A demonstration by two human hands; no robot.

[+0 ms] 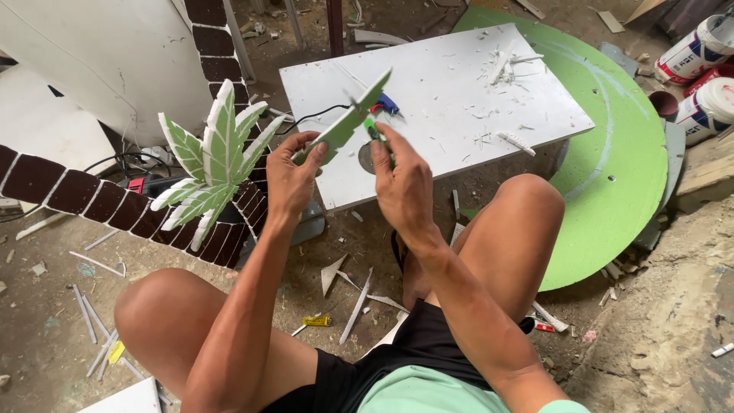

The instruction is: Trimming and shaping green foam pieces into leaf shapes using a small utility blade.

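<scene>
A matt green-painted foam leaf (348, 122) is held; beyond the hands, a white foam board (459, 145) lies scuffed.

Green tool (375, 131) mostly hidden behind right hand (404, 183) fingers.

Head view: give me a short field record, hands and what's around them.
left hand: grips the lower end of a green foam leaf piece
right hand: holds a green-handled cutter against the piece
surface below: white board littered with foam scraps
left side: finished green-and-white leaf cluster on a brown trunk
right side: round green disc, paint buckets
</scene>
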